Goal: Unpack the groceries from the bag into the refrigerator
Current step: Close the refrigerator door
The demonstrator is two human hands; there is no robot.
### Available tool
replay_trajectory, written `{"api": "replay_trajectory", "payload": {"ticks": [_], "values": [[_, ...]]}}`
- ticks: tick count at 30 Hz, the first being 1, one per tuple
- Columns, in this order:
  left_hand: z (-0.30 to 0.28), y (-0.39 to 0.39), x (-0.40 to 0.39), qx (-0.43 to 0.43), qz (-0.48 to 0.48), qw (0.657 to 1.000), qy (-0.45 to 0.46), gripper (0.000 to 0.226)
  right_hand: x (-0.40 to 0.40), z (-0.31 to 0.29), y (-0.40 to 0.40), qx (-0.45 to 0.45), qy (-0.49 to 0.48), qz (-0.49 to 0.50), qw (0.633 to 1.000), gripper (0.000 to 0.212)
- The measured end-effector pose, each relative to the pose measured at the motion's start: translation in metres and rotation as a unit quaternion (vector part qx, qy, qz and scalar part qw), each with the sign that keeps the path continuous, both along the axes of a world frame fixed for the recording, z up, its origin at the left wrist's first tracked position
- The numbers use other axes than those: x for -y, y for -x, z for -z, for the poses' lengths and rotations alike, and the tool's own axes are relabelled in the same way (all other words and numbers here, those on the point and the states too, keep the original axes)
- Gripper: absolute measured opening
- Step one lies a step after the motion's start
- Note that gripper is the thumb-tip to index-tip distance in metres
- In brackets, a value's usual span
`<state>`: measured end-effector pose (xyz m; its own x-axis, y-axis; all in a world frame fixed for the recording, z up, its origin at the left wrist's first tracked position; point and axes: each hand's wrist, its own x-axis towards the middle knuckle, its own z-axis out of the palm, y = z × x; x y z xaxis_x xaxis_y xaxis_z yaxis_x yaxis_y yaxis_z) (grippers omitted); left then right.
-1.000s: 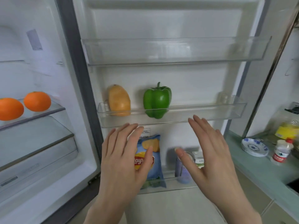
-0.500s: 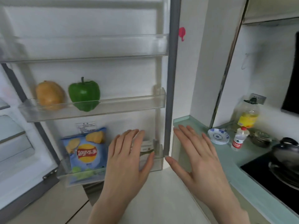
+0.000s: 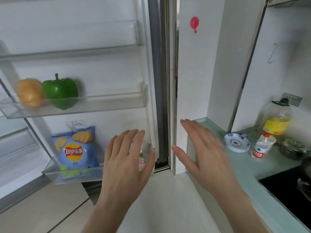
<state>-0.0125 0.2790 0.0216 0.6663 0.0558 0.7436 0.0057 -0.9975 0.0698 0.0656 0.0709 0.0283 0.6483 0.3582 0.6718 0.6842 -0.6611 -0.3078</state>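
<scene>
Holding both palms flat, fingers spread, nothing gripped: our left hand [image 3: 125, 163] before lower door bin [image 3: 70, 176] with chips bag [image 3: 75, 149]; right hand [image 3: 204, 153] near counter [image 3: 244, 167]. Green pepper [image 3: 60, 90] sits in middle bin [image 3: 101, 103].

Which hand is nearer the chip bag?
Left. The left hand hovers just right of the chip bag; the right hand is farther right, by the counter.
</scene>
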Motion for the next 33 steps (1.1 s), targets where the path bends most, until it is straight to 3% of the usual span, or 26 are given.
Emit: {"api": "replay_trajectory", "payload": {"ticks": [5,11,18,26,33], "values": [[0.003,-0.035,0.002,0.003,-0.035,0.999,0.009,0.052,-0.001,0.004,-0.041,-0.010,0.001,-0.005,1.000,0.072],[0.000,-0.073,0.011,0.013,-0.060,0.998,0.034,0.052,-0.016,-0.010,-0.099,-0.090,0.008,-0.053,0.995,0.082],[-0.005,-0.086,0.009,0.037,-0.105,0.993,0.030,0.054,-0.042,-0.013,-0.149,-0.122,-0.046,-0.133,0.983,0.077],[-0.020,-0.072,0.025,0.140,-0.135,0.981,-0.018,0.049,-0.064,-0.010,-0.196,-0.223,-0.157,-0.241,0.931,0.079],[-0.064,-0.086,0.054,0.078,-0.231,0.968,-0.053,0.064,-0.069,-0.018,-0.206,-0.280,-0.171,-0.314,0.891,0.076]]}}
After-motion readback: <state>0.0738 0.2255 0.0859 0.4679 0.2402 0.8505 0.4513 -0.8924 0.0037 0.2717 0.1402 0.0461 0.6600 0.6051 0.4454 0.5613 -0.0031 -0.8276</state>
